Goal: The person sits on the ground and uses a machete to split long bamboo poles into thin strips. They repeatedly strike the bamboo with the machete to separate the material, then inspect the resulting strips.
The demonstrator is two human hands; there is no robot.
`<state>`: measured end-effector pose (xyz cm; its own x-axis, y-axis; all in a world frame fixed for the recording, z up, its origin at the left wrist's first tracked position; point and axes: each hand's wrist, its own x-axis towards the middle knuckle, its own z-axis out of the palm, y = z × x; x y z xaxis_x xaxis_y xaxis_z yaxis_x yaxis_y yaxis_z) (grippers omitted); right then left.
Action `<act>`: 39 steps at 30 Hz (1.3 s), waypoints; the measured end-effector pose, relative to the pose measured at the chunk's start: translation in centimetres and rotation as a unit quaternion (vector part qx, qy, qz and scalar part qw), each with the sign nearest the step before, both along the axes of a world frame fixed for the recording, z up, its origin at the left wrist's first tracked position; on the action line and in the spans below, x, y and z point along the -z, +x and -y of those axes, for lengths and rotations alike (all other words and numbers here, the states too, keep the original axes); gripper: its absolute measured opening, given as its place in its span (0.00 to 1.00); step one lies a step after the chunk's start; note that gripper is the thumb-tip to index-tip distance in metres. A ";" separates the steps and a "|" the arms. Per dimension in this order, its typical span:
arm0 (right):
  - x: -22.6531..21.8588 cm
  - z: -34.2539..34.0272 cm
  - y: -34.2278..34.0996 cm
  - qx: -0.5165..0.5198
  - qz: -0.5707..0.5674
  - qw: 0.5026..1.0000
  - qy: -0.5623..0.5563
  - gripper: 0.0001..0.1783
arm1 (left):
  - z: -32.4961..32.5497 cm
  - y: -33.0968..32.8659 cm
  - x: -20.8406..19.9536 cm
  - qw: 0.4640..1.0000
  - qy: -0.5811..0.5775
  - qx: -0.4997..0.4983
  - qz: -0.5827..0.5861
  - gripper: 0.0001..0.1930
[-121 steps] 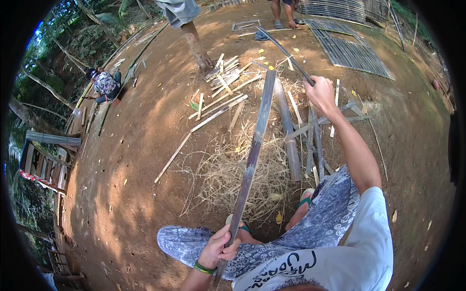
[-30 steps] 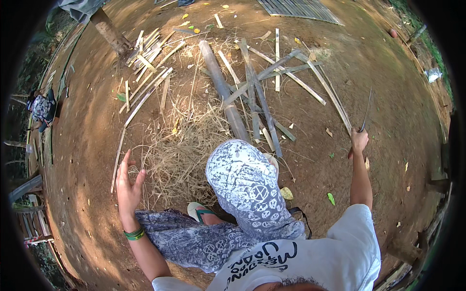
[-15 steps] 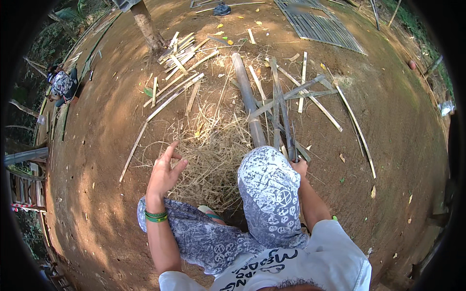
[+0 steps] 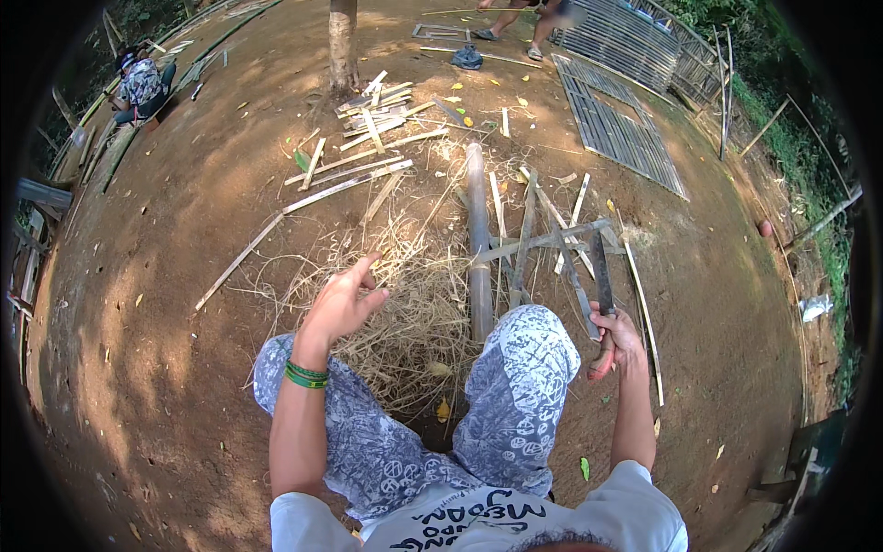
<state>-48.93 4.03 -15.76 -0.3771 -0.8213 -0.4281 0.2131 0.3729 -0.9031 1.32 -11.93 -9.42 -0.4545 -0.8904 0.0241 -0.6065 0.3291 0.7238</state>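
My right hand (image 4: 625, 335) is closed to the right of my knee. In it is a machete with a dark blade (image 4: 602, 271) pointing away from me and a reddish handle (image 4: 602, 362) toward me. A thin grey bamboo strip (image 4: 578, 287) slants alongside the blade, its near end at the same fingers. My left hand (image 4: 342, 302) hangs open and holds nothing, its fingers apart above a heap of pale bamboo shavings (image 4: 414, 322). A thick grey bamboo pole (image 4: 478, 239) lies just right of the heap. More grey strips (image 4: 524, 230) lie crossed beside it.
Pale split bamboo pieces (image 4: 379, 115) are piled by a tree trunk (image 4: 343, 46). Slatted bamboo panels (image 4: 621, 124) lie at the far right, near a dark bundle (image 4: 467, 58). One person (image 4: 140, 83) sits at far left; another person's legs (image 4: 543, 28) show at the top.
My right hand has come out from behind my knee, moving right with the machete and strip. My left hand stays open over the shavings. The view has tilted up, bringing another person's legs into sight.
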 end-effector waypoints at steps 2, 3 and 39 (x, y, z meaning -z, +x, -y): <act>-4.7 1.0 1.2 0.004 -0.031 0.999 -0.017 0.25 | 0.3 0.5 0.5 1.000 -0.010 0.003 -0.006 0.32; -6.4 1.6 1.9 0.007 -0.052 0.998 -0.040 0.25 | 0.5 0.4 0.3 1.000 -0.002 0.008 -0.015 0.31; -5.2 -1.6 30.7 -0.244 -0.028 0.969 -0.016 0.18 | -9.3 0.0 -5.1 0.814 -0.452 -0.267 -0.248 0.08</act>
